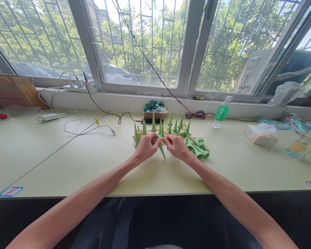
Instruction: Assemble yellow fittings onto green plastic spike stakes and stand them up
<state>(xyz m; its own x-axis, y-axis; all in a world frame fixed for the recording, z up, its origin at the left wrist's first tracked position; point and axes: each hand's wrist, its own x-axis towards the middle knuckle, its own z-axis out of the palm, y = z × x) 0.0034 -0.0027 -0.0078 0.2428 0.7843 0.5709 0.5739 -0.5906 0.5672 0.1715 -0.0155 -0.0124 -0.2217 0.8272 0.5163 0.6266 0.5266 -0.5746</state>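
A green plastic watering spike [162,153] hangs point down and tilted between my two hands, over the table. My left hand [147,144] is closed in a pinch at its upper end. The fingertips of my right hand [176,145] pinch at that same end from the other side; a small part between the fingers is mostly hidden. Just beyond my hands, several similar green spikes [180,123] stand point up, with small yellow pieces among them. Beside my right wrist lies a pile of green spikes [199,148] with wide round ends and yellow fittings.
Behind the spikes lie a dark phone [155,121] on a cable and a small box of green material [154,107]. A water bottle [222,112] and a tissue pack [261,135] stand to the right. White cables [90,128] trail across the left. The table's front edge [158,194] is near me.
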